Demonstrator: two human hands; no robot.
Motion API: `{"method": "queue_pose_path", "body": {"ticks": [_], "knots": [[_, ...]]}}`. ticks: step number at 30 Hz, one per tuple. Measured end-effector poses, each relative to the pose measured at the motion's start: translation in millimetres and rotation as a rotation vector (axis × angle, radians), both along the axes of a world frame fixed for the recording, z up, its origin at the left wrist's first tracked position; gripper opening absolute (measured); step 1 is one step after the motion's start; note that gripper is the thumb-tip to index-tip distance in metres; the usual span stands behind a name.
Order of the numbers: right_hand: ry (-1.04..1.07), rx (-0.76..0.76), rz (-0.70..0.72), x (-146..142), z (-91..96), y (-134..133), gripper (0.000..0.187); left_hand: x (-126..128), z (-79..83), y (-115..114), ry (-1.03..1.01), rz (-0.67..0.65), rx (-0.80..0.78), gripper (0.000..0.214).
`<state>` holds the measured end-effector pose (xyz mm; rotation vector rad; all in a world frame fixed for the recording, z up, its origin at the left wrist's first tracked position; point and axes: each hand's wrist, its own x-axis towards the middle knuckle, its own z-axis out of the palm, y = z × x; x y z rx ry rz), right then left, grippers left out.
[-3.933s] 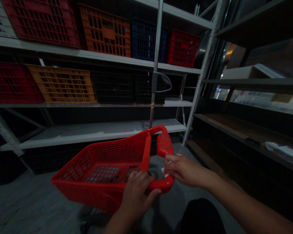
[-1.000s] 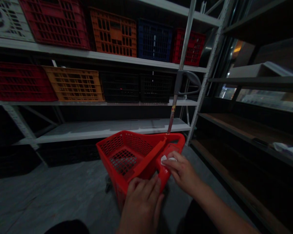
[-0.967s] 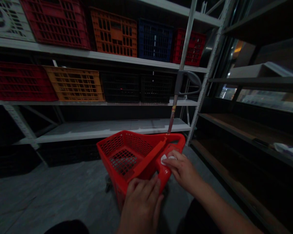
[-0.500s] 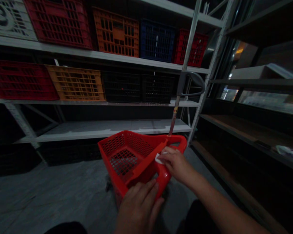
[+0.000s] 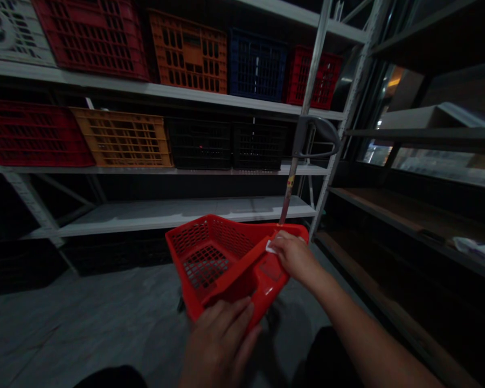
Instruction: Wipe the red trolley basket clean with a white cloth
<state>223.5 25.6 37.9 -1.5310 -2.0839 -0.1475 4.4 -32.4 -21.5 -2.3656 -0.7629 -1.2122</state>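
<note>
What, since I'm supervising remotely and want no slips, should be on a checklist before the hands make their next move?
1. Left hand on the red basket: ok, near its close end; how firmly, cannot tell.
2. White wipe held: ok, in the fingers of the right hand.
3. Metal pole free of both hands: ok, it rises beyond the right hand.
4. Wheels steady: cannot tell, mostly hidden under the basket.
5. Good light: not ok, the scene is dim.

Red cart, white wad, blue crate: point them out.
Red cart [image 5: 242,267], head view: raised bar across it.
White wad [image 5: 270,247], head view: its exposed edge.
Blue crate [image 5: 247,64], head view: latticed front face.
</note>
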Motion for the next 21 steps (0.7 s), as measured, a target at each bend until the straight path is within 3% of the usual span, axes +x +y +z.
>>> {"method": "queue_pose_path", "body": {"ticks": [3, 8, 10, 16, 21], "knots": [[0.02, 0.01, -0.064, 0.5, -1.7, -0.8, 0.019, -1.9, 0.3, 1.1, 0.008, 0.007, -0.013, 0.025], [0.071, 0.038, 0.158, -28.3, -9.3, -34.7, 0.019, -5.6, 1.0, 3.9, -0.013, -0.017, -0.032, 0.024], [0.094, 0.049, 0.174, -30.4, -12.1, -42.5, 0.022, -7.6, 1.2, 4.7, -0.023, -0.017, -0.026, 0.024], [0.129, 0.057, -0.037, -13.0, -15.0, -41.5, 0.023, -9.4, 3.0, 6.2, 0.003, -0.013, -0.024, 0.022], [0.13, 0.057, 0.126, -35.7, -20.2, -62.7, 0.026, -11.4, 3.7, 8.8, 0.029, -0.03, -0.038, 0.024]]}}
